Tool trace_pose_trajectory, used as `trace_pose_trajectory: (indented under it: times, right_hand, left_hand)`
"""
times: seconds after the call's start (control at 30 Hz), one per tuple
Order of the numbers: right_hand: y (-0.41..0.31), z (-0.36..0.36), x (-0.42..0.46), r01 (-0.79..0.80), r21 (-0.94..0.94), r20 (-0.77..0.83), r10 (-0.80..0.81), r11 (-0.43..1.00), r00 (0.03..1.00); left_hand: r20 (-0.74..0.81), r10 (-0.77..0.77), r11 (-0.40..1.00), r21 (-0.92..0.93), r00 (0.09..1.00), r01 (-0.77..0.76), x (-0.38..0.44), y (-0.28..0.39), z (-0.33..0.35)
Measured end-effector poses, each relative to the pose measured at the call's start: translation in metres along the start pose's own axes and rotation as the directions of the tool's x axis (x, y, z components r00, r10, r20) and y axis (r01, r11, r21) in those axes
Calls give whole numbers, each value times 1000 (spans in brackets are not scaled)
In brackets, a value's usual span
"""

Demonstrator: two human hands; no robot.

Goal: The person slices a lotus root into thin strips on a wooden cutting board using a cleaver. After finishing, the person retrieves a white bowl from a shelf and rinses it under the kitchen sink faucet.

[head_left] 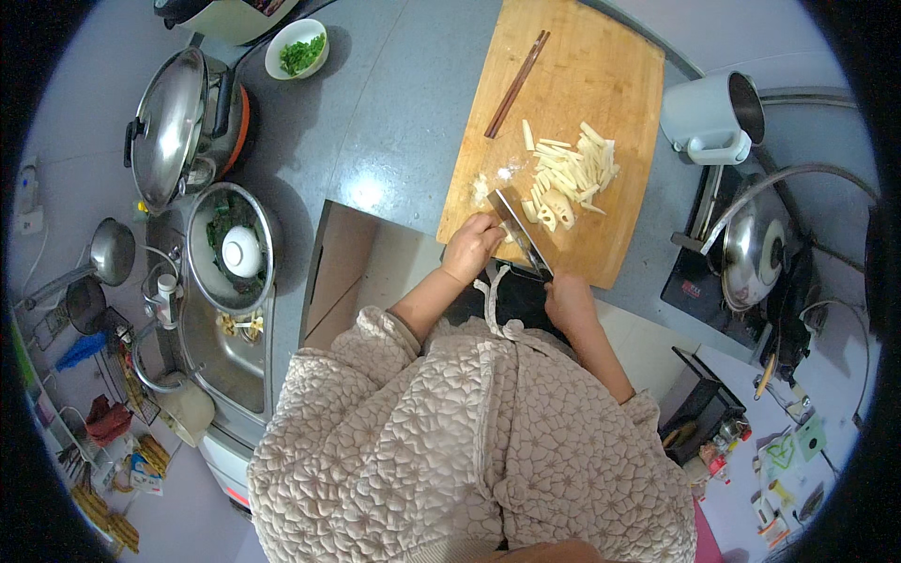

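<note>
A wooden cutting board (598,63) lies on the grey counter. My right hand (569,299) grips the handle of a kitchen knife (519,229), its blade slanting up and left over the board's near edge. Left of the blade, my left hand (473,246) has its fingers bent around a small pale piece (508,233), partly hidden. Beyond the knife lie cut pale sticks (577,165) in a pile, with a few lotus root slices (557,208) at its near side. A little minced pale food (481,190) sits near the left edge. Brown chopsticks (517,84) rest farther back.
A bowl of chopped greens (301,56) stands at the back left. Left are a lidded pot (169,130) and a metal basin (267,281) over the sink (232,373). A white pitcher (697,119) and a lidded pan (753,253) stand right.
</note>
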State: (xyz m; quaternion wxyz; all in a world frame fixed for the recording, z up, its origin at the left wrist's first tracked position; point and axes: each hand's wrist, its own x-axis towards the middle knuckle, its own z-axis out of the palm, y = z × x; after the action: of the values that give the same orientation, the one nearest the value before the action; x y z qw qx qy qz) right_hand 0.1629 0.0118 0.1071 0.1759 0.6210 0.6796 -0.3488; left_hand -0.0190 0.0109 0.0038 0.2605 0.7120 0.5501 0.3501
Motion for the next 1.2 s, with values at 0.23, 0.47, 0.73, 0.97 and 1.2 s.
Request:
trace_pose_trajectory:
  times: [0.23, 0.47, 0.73, 0.97, 1.2]
  right_hand:
    - [1, 8, 2, 24, -12, -24, -25, 1000, 999]
    - [9, 38, 24, 111, 85, -160, -96, 990, 982]
    - [7, 19, 1, 140, 67, -206, -123, 988, 971]
    - [3, 5, 5, 77, -3, -40, -77, 997, 996]
    - [1, 34, 16, 87, 29, -113, -83, 996, 990]
  left_hand:
    - [-12, 23, 1000, 0, 1000, -23, 0, -2, 1]
    - [-7, 49, 998, -37, 999, -49, 0, -8, 3]
    - [2, 51, 999, 12, 999, -51, 0, -2, 0]
    - [-7, 42, 999, 17, 999, -42, -2, -4, 1]
    - [0, 36, 998, -58, 999, -36, -5, -6, 3]
